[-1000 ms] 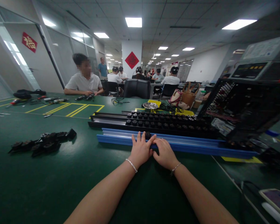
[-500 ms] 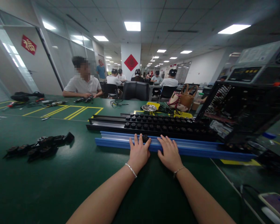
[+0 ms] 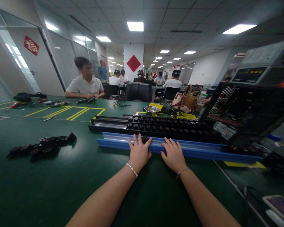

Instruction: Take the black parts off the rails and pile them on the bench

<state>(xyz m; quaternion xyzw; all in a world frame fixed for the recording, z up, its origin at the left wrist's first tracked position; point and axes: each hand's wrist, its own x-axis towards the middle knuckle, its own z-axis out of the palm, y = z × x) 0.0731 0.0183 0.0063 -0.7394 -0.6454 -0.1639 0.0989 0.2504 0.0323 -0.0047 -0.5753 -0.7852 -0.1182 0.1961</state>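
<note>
A long blue channel rail (image 3: 115,144) lies across the green table in front of me. My left hand (image 3: 139,154) rests on its near edge, fingers spread and pointing away from me. A small round black part (image 3: 145,139) sits in the rail's groove, between the thumb and fingers of that hand. To the right, my right hand (image 3: 174,155) also lies on the rail with its fingers stretched out, holding nothing visible. Behind the blue rail are black rails (image 3: 106,126) carrying rows of round black parts (image 3: 153,128).
Loose black parts (image 3: 49,145) lie in a heap at left. An open computer case (image 3: 241,107) stands at right, over the rail's end. A metal bowl (image 3: 151,109) sits behind the rails. A phone (image 3: 280,206) lies at lower right. Across the table sits a person (image 3: 85,82).
My left hand has slid slightly left along the blue rail, and the small black part has shifted left too. My right hand stays nearly in place. The view has shifted a little.
</note>
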